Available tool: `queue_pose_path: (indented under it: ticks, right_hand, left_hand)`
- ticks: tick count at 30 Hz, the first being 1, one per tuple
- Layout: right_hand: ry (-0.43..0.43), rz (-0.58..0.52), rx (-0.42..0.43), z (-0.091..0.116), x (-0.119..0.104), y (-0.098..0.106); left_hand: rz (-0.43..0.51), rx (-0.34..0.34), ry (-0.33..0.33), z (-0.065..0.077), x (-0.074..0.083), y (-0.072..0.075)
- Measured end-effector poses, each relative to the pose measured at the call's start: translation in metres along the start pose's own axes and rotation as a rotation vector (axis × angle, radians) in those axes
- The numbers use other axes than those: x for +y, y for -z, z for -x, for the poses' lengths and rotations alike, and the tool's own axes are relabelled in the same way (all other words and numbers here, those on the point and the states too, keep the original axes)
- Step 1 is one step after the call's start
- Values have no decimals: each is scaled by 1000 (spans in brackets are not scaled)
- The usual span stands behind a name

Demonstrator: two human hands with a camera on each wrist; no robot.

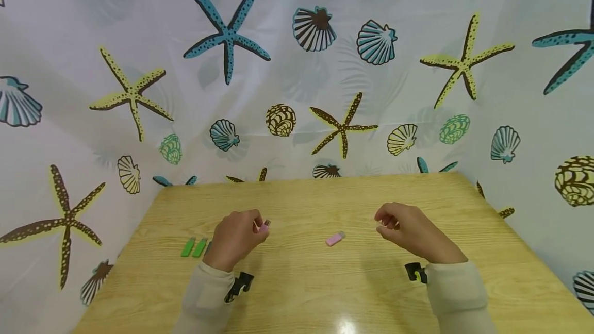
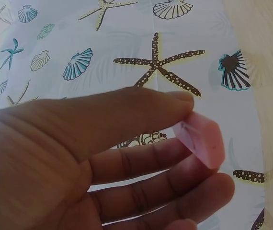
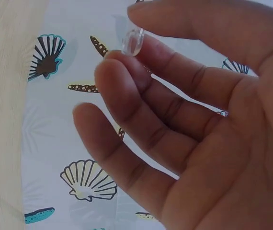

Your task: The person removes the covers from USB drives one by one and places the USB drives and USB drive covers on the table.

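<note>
My left hand (image 1: 234,238) pinches a pink USB flash drive (image 1: 263,228) between thumb and fingers, its metal plug pointing up and to the right. In the left wrist view the drive's pink body (image 2: 208,143) sticks out past the fingertips. A small clear plastic cap (image 3: 133,42) is pinched by the thumb and index finger of my right hand (image 1: 408,231), raised over the table's right side. Another pink USB flash drive (image 1: 335,238) lies on the table between the hands, plug toward the upper right.
Two green USB flash drives (image 1: 187,247) lie left of my left hand. Beside them a dark drive-like piece (image 1: 208,248) is partly hidden by that hand. The wooden table (image 1: 297,282) ends at a hanging white cloth (image 1: 287,159) printed with starfish and shells.
</note>
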State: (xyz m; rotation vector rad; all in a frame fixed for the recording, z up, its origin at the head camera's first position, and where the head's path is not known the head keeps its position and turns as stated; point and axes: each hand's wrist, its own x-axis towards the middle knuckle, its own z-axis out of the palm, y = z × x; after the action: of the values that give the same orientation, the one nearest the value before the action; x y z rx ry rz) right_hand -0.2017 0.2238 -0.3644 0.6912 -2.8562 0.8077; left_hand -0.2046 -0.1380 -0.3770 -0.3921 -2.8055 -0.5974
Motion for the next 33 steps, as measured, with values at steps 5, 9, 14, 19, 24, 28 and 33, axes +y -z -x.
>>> queue_pose_path:
  ticks: [5,9,14,19,24,28,33]
  right_hand:
    - [-33,-4,-9,0,5,2]
    - [-58,-21,-19,1,10,4]
    - [-72,-17,-36,2,17,4]
    - [-81,-28,-52,3,25,2]
    - [-115,-32,-69,3,30,2]
    - [-133,-19,-84,3,33,2]
    - [-145,-20,-105,4,36,0]
  left_hand:
    - [-5,-4,7,-1,-1,0]
    - [-8,-11,18,-2,-2,1]
    - [-10,-38,31,-3,-3,0]
    - [-11,-53,37,-3,-3,-1]
    - [-2,-74,61,-4,-5,-2]
    - [8,-99,80,-6,-7,-4]
    - [-19,-109,87,-6,-10,-6]
